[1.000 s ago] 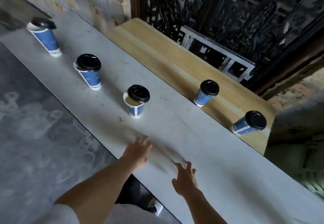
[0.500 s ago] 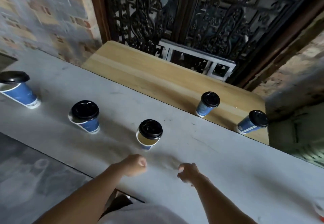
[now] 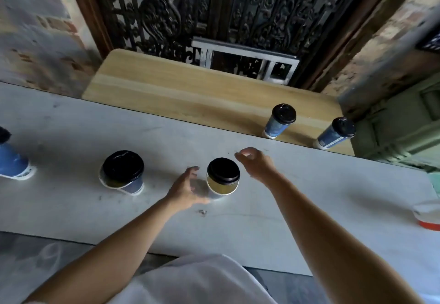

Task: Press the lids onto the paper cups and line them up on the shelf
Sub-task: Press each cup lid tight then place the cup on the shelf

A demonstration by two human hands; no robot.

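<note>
Centre cup: lid askew. Left hand just left of it, right hand just beyond-right; both loose-fingered. Second cup further left. Shelf beyond: two lidded cups.

Left hand and right hand now flank the cup

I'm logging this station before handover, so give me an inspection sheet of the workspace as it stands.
Surface: grey counter, scuffed; wooden shelf behind it.
Job's things: left shelf cup and right shelf cup stand lidded on the shelf; centre cup and second counter cup on the counter, lids askew; blue cup cut off at the left edge.
Clutter: dark speck on the counter; orange-and-white object at the right edge, unidentifiable.
Hands: left hand open beside the centre cup; right hand loosely curled just past it, holding nothing.
Cables: nothing seen.
Surroundings: iron grille, brick wall.
</note>
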